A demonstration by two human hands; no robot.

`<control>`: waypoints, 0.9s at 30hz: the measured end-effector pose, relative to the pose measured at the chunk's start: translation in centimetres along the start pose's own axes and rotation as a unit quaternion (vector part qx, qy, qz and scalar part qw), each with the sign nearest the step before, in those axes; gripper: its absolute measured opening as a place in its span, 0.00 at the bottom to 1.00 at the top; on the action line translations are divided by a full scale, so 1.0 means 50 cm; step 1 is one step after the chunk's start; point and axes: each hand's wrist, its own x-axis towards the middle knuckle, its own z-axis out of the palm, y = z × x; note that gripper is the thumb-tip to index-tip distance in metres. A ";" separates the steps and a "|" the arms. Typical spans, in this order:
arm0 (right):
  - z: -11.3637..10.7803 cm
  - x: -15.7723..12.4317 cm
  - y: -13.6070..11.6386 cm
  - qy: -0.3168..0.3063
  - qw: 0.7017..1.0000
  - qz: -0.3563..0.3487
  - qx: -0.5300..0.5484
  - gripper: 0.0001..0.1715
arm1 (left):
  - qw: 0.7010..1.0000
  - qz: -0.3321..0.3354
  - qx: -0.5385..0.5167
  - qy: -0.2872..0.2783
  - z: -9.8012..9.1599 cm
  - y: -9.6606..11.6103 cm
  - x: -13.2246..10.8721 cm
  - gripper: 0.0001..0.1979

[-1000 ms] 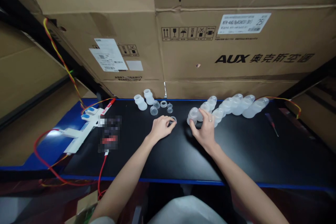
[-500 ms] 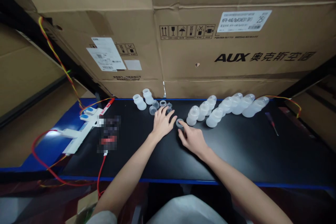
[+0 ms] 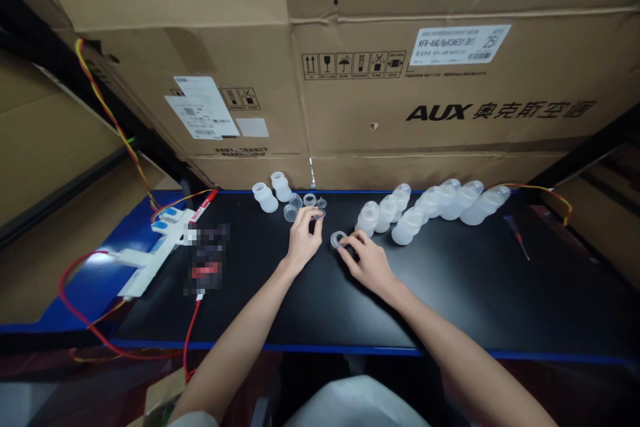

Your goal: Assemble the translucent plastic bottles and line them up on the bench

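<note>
1. Brown printed cardboard (image 3: 350,120) backs the black, blue-edged worktop (image 3: 475,300).
2. Loose pinching could let the translucent round plastic ring (image 3: 333,240), mid-worktop, slip; a careless rightward sweep might topple the frosted white plastic bottle (image 3: 369,215) just beyond.
3. Right hand (image 3: 367,260): fingers nearly closed, pinching the ring's right rim.
4. Left hand (image 3: 304,237): fingertips pinch a small clear plastic disc (image 3: 317,216), farther left.

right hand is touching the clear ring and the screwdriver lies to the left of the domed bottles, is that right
Not quite: the screwdriver lies to the right of the domed bottles, as the head view shows. The right hand is touching the clear ring, as you say.
</note>
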 end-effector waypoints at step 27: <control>-0.014 0.011 0.011 -0.021 0.931 -0.023 0.363 0.21 | 0.955 -0.072 -0.250 -0.145 -0.018 0.068 -0.015 0.18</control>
